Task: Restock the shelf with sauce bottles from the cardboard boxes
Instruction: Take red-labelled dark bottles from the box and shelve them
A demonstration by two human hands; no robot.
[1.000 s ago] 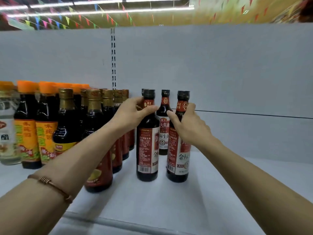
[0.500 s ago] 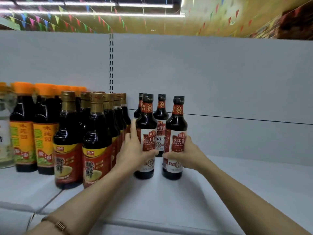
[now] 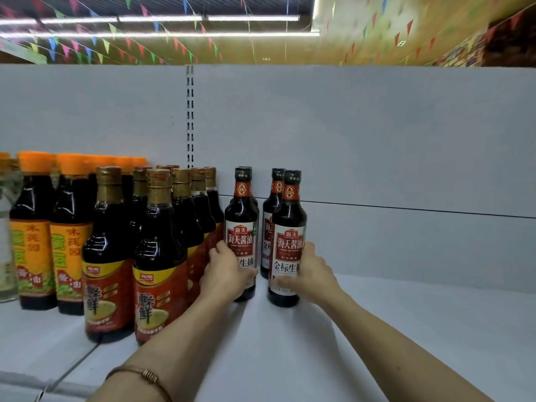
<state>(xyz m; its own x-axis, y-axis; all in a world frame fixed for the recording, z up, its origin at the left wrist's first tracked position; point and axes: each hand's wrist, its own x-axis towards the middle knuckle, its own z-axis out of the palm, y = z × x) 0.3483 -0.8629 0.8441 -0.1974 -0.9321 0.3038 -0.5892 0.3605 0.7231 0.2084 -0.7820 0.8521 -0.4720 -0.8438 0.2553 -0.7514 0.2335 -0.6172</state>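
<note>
Both sauce bottles stand upright on the shelf (image 3: pixel 406 329), right of the gold-capped bottles (image 3: pixel 159 256). The left hand (image 3: pixel 224 274) grips the left bottle (image 3: pixel 242 216); the right hand (image 3: pixel 311 274) grips the right bottle (image 3: pixel 290 221).

The left hand (image 3: pixel 224 274) covers the lower label of the left front soy sauce bottle (image 3: pixel 241 221). Directly behind that bottle, another bottle (image 3: pixel 250 169) shows only its cap edge. Far to its left, a clear bottle (image 3: pixel 5 256) is cut by the picture's edge, its label unreadable.
</note>
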